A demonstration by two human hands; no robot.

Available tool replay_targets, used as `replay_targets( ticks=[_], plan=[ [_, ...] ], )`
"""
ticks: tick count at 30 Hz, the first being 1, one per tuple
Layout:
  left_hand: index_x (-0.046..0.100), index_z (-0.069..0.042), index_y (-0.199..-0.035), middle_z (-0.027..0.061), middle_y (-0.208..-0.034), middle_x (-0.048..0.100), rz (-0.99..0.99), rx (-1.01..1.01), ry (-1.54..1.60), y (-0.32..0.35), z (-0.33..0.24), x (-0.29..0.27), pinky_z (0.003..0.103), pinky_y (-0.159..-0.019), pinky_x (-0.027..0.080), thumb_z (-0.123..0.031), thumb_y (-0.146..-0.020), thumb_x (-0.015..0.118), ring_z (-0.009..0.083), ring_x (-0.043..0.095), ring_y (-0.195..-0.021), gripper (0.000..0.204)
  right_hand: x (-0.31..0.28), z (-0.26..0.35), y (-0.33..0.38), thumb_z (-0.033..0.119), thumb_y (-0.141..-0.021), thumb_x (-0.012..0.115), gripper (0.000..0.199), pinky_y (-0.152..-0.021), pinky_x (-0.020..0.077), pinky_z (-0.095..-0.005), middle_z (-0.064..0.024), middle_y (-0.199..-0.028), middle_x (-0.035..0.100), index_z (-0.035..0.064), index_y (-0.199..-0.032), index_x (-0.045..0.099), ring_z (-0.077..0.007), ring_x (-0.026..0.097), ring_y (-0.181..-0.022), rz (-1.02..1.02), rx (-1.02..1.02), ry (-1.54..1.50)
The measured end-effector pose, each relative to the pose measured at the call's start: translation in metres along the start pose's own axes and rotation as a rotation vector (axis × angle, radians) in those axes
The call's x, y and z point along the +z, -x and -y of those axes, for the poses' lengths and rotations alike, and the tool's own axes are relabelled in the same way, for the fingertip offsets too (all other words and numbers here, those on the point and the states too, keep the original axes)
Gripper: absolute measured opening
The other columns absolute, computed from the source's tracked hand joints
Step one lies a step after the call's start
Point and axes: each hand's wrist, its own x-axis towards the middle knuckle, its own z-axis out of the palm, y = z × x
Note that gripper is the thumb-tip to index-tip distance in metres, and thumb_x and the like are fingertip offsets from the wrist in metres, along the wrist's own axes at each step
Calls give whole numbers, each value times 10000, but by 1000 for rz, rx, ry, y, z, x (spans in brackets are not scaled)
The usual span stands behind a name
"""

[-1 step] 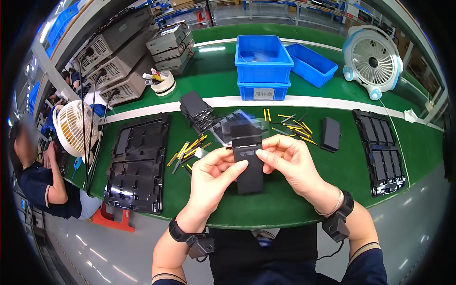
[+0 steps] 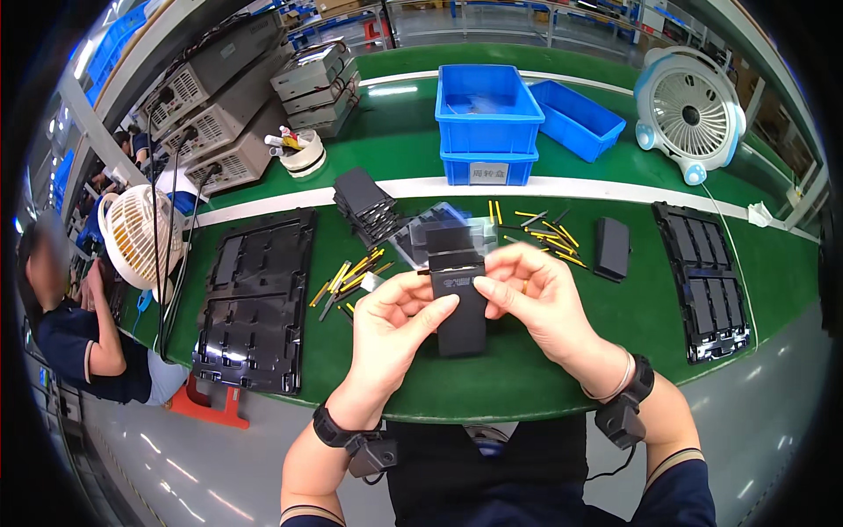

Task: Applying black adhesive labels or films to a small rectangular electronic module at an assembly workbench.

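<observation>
While both hands, left hand and right hand, pinch the black flat module, slack grip risks dropping it toward 6 o'clock.

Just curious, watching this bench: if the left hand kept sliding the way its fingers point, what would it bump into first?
Probably the right hand: the left hand points right across the flat black part both hold, and their fingertips nearly meet, though depth is hard to judge.
</observation>
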Motion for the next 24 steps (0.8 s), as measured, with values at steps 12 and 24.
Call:
replay_targets(
  ticks=[12, 24],
  plan=[
    [637, -44, -1107, 65, -791, 642, -3, 415, -657, 5, 1, 10, 214, -596, 503, 48, -731, 659, 100, 617, -671, 388, 21, -3, 8, 65, -731, 729, 131, -635, 496, -221, -32, -773, 591, 2, -800, 637, -95, 593, -682, -108, -414, 440],
    [663, -18, -1025, 74, -819, 654, -18, 257, -481, 5, -3, 15, 221, -604, 531, 36, -746, 674, 118, 638, -731, 285, 11, -5, 9, 39, -764, 682, 89, -629, 484, -217, -31, -788, 610, -3, -836, 649, -83, 594, -702, -75, -281, 268]
  ],
)
